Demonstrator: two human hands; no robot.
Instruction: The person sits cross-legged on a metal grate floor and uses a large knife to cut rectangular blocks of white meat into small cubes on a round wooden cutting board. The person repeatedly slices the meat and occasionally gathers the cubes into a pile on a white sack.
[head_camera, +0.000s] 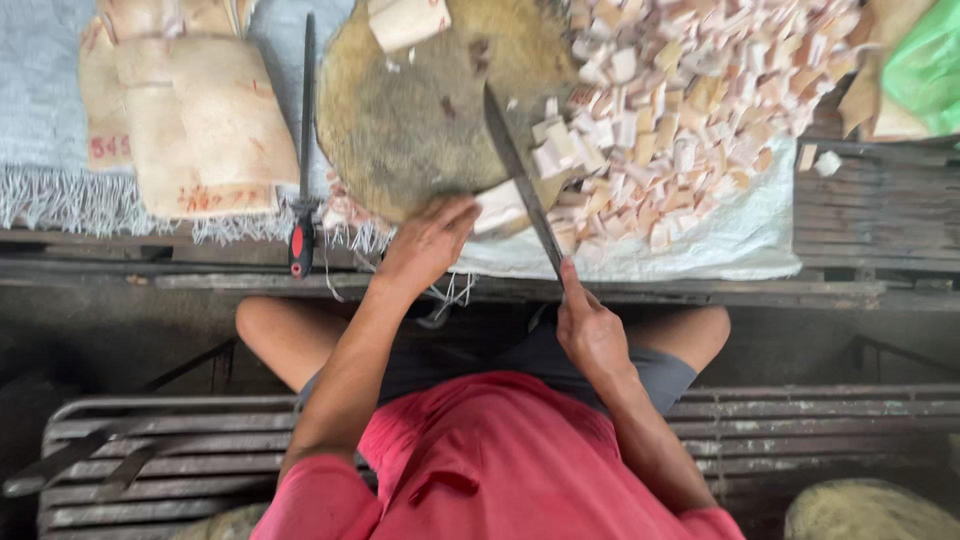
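- Head view, hands: the right hand (592, 330) is clenched round the handle of a long, dark-bladed steel knife (520, 180), forefinger stretched along its spine. The blade runs up and to the left across the near edge of the round, worn wooden chopping block (420, 110).
- The left hand (428, 245) lies fingers-down on a pale strip of fatty pork skin (500, 208) at the block's near edge, pressing it flat. The strip sits just beside the blade, on its left side.
- Risk 1: the left fingertips lie close to the cutting edge. I judge that a slip on the greasy strip, or a stroke that wanders left, could catch them.
- Risk 2: the strip overhangs the block's near edge. Pressure there could tip it off toward the person's lap.
- Risk 3: the heap of pale cut cubes (680, 90) crowds the block's right side, so loose pieces could slide under the blade.
- Holders: I see no bowl or tub. The cubes rest on a white woven sack sheet (740, 235) spread over the slatted bench's right part.
- At the bench's far right corner a green plastic bag (925, 70) shows. Its contents cannot be told.
- On the bench's left part, a grey fringed cloth (50, 130) carries 2 or more large uncut slabs of pale skin (205, 125).
- Between slabs and block lies a sharpening steel with a red and black handle (303, 170), untouched.
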